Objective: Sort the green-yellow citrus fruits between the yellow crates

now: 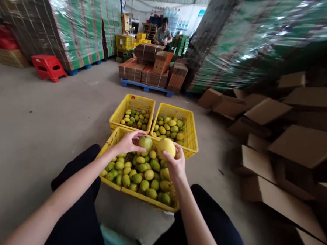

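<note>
One round green fruit [146, 143], one larger pale-yellow fruit [166, 147]

Left fruit [145, 143] green; right fruit [166, 147] pale yellow; near crate [144, 199] yellow; stool [48, 66] red; pallet [146, 88] blue.

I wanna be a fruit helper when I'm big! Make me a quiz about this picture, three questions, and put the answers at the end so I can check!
1. Pick one. What colour is the lemon in the left hand?
A) red
B) green
C) purple

2. True or false? The right hand is empty.

3. Count! How many yellow crates near the hands have lemons in them?

Key:
1. B, green.
2. False: the right hand holds a yellow lemon.
3. Three: one right below the hands and two side by side just beyond it.
</note>
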`<state>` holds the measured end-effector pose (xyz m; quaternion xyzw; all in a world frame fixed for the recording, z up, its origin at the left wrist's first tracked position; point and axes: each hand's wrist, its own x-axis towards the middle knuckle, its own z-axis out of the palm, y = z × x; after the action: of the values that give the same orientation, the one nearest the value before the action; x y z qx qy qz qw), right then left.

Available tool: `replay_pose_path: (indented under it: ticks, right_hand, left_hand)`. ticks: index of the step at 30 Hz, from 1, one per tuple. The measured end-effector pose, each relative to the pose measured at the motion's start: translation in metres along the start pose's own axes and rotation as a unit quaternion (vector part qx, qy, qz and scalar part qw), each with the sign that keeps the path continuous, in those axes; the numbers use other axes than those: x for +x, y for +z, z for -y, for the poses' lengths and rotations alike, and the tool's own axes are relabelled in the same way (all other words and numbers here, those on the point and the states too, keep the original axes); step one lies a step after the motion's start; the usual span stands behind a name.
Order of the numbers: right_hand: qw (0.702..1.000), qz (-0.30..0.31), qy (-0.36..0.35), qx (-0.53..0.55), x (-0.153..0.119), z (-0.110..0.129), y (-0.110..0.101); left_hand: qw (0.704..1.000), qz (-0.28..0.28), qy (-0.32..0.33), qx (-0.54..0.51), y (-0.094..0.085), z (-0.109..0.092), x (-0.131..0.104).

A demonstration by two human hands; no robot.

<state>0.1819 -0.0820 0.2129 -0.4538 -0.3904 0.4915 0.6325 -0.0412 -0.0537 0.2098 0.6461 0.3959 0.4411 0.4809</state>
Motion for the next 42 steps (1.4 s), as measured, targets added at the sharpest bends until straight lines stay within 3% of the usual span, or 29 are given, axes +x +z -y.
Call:
replay_pose_path:
  ticks: [3, 6, 10, 18, 21, 24, 27, 31, 35, 39, 42]
  right_hand:
    - [0.979, 0.060, -0.128, -0.146, -0.003, 0.000, 0.001]
    - [0.944, 0.092, -0.227, -0.221, -0.009, -0.002, 0.005]
    - [0.943, 0.069, -0.242, -0.217, -0.012, -0.008, 0.013]
    - [0.895, 0.038, -0.336, -0.289, -0.011, 0.008, 0.027]
    - [0.916, 0.013, -0.301, -0.264, -0.011, 0.010, 0.033]
    - [0.977, -0.015, -0.162, -0.136, -0.009, 0.011, 0.038]
    - [0.998, -0.038, -0.050, -0.019, -0.004, 0.016, 0.039]
    - [0.998, -0.049, -0.048, -0.002, -0.002, 0.022, 0.034]
    - [0.998, -0.057, -0.013, 0.030, -0.005, 0.018, 0.030]
    - [0.997, -0.056, -0.050, -0.007, -0.006, 0.011, 0.026]
    - [0.998, -0.003, -0.057, -0.037, -0.004, 0.011, 0.025]
  left_hand:
    - [0.998, 0.013, 0.055, 0.028, 0.002, -0.001, -0.006]
    - [0.988, -0.023, 0.127, 0.080, -0.001, -0.005, -0.010]
    - [0.965, -0.078, 0.202, 0.147, -0.009, -0.014, -0.015]
    - [0.944, -0.111, 0.244, 0.190, -0.014, -0.031, -0.017]
    - [0.952, -0.116, 0.221, 0.174, -0.012, -0.031, -0.016]
    - [0.979, -0.110, 0.152, 0.085, -0.005, -0.023, -0.014]
    - [0.993, -0.095, 0.073, -0.012, 0.007, -0.008, -0.012]
    - [0.996, -0.051, 0.003, -0.078, 0.026, 0.010, -0.012]
    - [0.997, -0.024, 0.002, -0.070, 0.040, 0.016, -0.014]
    - [0.996, -0.072, 0.033, -0.044, 0.038, 0.012, -0.014]
    - [0.991, -0.108, 0.050, -0.059, 0.026, 0.008, -0.012]
